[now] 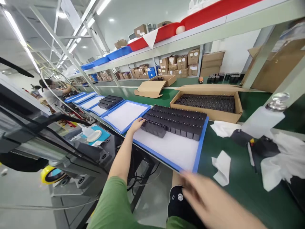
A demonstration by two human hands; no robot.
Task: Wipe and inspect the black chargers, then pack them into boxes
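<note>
At the left, farther along the bench [240, 200], a group of black blocks [110, 102] sits in a blue-rimmed tray, and nearer stands a neighbouring tray [127, 114] with its white base showing. Next to the right comes the left hand [137, 124], at the left end of a short row of black blocks [153, 128] in the nearest tray [202, 143]. Its fingers touch the end block; whether they grip it or only press against it, I cannot tell.

The short row's long axis runs away from this hand to the right and slightly nearer, so the whole row lies to the hand's right. Longer rows [178, 119] lie just on its far side, running much the same way and reaching farther right. White base shows on the near side and beyond the row's right end.

The right hand [202, 195], blurred, is off the tray's near right corner, loosely open with nothing visible in it. The row lies to its left and far side, well apart, so the left hand is clearly nearer. Farther right and far, a carton [219, 116] holds more blocks.
</note>
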